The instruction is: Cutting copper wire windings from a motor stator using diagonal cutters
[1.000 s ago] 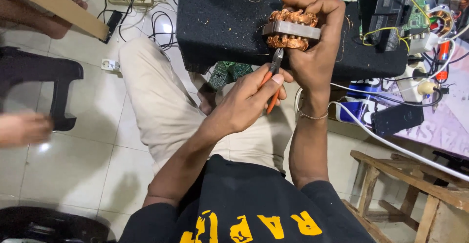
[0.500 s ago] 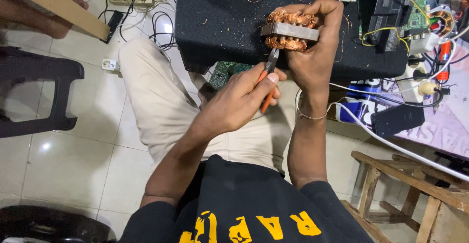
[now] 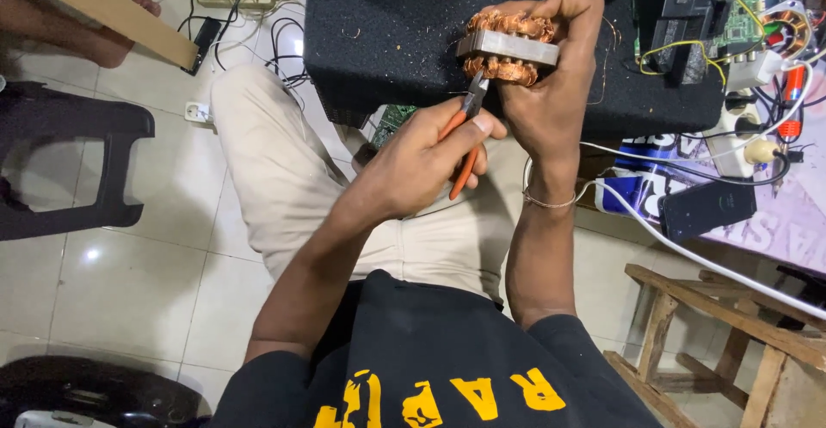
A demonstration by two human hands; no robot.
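— Right hand (image 3: 551, 92)?
— Wrapped tight round the stator (image 3: 508, 47), thumb below, fingers over the top. Held up over the near edge of the black mat (image 3: 387, 41).
— Stator's lie?
— Steel plate running nearly level, left to right, slightly tilted. Copper windings bulging above and below the plate.
— Left hand (image 3: 422, 157)?
— Closed on the orange handles of the cutters (image 3: 465, 131). Handles squeezed close together, though impossible to tell whether the tips are fully shut.
— Cutter tips relative to the stator?
— Just under the plate's left end, at the lower windings, touching or nearly so. Tool's long axis sloping up and to the right, from the left palm toward the copper, meeting the plate at a steep angle.
— Nearer hand to the copper?
— Right one, already on it. Left reaching only through the tool, from below and to the left.
— Anything around?
— Copper scraps scattered on the mat. Circuit board (image 3: 723, 24) and tangled wires at far right, wooden stool (image 3: 714, 342) lower right, dark plastic chair (image 3: 69, 153) on the tiled floor at left.
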